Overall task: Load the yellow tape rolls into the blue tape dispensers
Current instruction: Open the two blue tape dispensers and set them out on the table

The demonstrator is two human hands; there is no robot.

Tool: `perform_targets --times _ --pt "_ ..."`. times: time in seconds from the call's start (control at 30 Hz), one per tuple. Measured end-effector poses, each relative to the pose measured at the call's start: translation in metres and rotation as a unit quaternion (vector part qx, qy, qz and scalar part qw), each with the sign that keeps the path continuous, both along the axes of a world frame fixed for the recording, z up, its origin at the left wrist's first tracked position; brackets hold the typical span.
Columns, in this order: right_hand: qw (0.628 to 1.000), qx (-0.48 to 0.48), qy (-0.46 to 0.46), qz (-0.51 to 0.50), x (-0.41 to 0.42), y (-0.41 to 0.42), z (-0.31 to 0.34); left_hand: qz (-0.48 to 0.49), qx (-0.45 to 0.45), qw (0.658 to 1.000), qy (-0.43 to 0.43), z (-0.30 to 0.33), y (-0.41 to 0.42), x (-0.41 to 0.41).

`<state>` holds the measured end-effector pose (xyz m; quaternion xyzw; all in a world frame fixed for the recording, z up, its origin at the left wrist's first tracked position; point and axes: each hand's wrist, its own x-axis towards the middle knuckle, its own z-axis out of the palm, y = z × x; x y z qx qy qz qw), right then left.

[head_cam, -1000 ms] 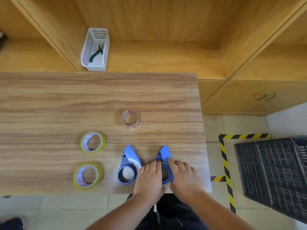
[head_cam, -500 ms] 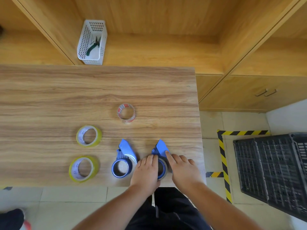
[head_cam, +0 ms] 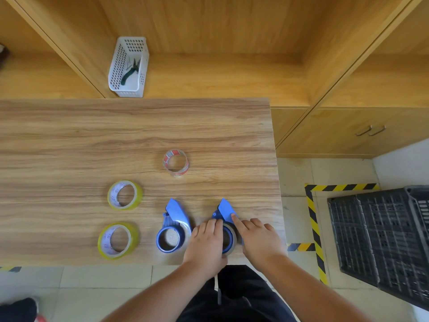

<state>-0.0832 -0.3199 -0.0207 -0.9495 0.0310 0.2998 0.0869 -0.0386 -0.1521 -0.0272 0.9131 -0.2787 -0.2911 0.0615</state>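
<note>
Two yellow tape rolls lie flat at the table's front left, one (head_cam: 125, 194) farther back and one (head_cam: 118, 240) near the front edge. A blue tape dispenser (head_cam: 173, 228) lies free to their right, its hub empty. A second blue dispenser (head_cam: 226, 211) lies further right between my hands, with a greyish ring around its hub. My left hand (head_cam: 206, 246) grips its left side, fingers curled on the ring. My right hand (head_cam: 258, 238) holds its right side, index finger pressed on the blue cover.
A nearly used-up clear tape roll with a red-printed core (head_cam: 175, 162) stands behind the dispensers. A white basket (head_cam: 116, 73) with pliers sits on the shelf beyond the wooden table (head_cam: 69, 140). A black crate (head_cam: 380, 233) is on the floor to the right, past the table's right edge.
Both hands have stayed on the right dispenser, with only small finger shifts. The greyish ring around its hub shows more than one second ago. The other items have not moved.
</note>
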Motion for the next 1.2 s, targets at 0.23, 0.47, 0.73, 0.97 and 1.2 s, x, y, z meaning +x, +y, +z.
perform_targets --times 0.23,0.47,0.73,0.97,1.2 --pt "1.0 0.013 -0.001 -0.012 -0.001 -0.002 0.004 0.021 -0.038 0.999 -0.001 0.029 0.003 0.0" --pt "0.995 0.037 -0.012 -0.096 0.011 -0.018 0.015 0.047 -0.093 0.994 -0.027 0.048 -0.009 0.048" --pt "0.985 0.033 -0.012 -0.167 0.018 -0.04 0.024 0.038 -0.071 0.995 -0.052 0.037 -0.063 0.142" --pt "0.978 0.037 0.005 -0.207 0.004 -0.045 0.018 0.079 -0.037 0.996 -0.01 0.003 -0.09 0.182" --pt "0.971 0.033 0.028 -0.235 0.0 -0.049 0.017 0.07 -0.014 0.997 0.015 -0.015 -0.1 0.195"
